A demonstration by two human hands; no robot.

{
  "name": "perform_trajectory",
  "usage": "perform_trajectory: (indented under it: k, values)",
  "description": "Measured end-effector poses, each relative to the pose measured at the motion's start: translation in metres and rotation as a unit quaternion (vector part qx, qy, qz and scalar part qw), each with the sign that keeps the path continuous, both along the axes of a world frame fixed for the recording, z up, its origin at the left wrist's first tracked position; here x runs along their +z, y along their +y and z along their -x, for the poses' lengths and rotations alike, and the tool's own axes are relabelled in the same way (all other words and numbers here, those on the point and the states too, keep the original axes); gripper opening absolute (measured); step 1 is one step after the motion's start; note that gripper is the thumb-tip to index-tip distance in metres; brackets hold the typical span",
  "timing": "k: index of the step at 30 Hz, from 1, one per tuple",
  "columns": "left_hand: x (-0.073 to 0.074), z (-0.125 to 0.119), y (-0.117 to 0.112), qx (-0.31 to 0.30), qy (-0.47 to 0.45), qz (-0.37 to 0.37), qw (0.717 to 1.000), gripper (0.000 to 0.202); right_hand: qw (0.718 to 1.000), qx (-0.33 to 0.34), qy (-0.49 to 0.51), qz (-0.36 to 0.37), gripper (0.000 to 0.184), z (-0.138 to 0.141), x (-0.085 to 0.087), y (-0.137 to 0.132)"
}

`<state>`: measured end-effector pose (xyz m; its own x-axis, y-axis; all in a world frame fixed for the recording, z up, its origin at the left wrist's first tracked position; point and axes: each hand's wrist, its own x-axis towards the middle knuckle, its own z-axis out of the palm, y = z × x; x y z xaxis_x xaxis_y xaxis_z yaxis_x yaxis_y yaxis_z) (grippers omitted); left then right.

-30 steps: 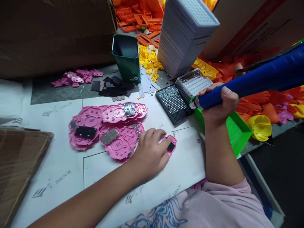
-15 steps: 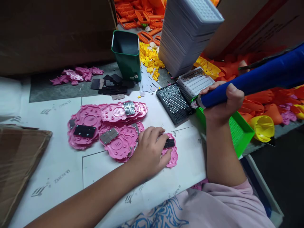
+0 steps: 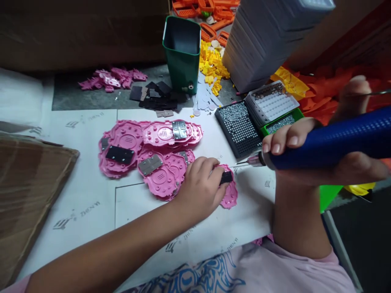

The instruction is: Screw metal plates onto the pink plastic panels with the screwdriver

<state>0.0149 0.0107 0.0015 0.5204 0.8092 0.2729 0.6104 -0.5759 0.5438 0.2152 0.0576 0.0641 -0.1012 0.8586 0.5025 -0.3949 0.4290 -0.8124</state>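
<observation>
My left hand (image 3: 203,185) lies over a small pink plastic shell (image 3: 230,196) on the white work surface, fingers curled on its left side and holding it. A black rectangular plate (image 3: 226,177) sits on that shell, partly under my fingers. My right hand (image 3: 301,132) is wrapped round a blue electric screwdriver (image 3: 326,142). Its thin bit points left, just above and right of the shell; whether it touches is unclear. Left of my left hand lie piled pink shells (image 3: 160,177), several bearing silver or black plates.
A black perforated tray (image 3: 240,128) of screws stands beside a white tray (image 3: 271,101) and a green tray (image 3: 297,114). Behind are a green bin (image 3: 183,57), yellow parts (image 3: 210,65), black plates (image 3: 157,95) and a tall tray stack (image 3: 262,40). Cardboard (image 3: 33,195) lies left.
My right hand has brought the screwdriver from beside the screw trays to near the pink shell, its bit now pointing left. My left hand stays on the shell. The view has shifted slightly.
</observation>
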Motion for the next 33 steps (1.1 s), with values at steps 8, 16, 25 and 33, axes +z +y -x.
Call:
perform_trajectory:
  k: [8, 16, 25, 33]
  values:
    - [-0.002, -0.001, -0.001, 0.008, -0.005, 0.019, 1.000, 0.016, 0.997, 0.042, -0.004, 0.063, 0.036, 0.017, -0.012, -0.009]
    - [-0.001, -0.002, -0.001, 0.010, -0.001, 0.008, 1.000, 0.016, 0.995, 0.037, -0.037, 0.080, 0.056, 0.017, -0.011, -0.009]
    - [-0.002, -0.002, 0.000, 0.013, 0.014, 0.002, 1.000, 0.014, 0.995, 0.084, -0.043, 0.028, 0.060, 0.016, -0.010, -0.005]
    - [0.002, -0.005, -0.001, 0.024, 0.046, 0.038, 0.998, 0.021, 0.993, 0.018, -0.093, 0.072, 0.052, 0.024, -0.004, -0.023]
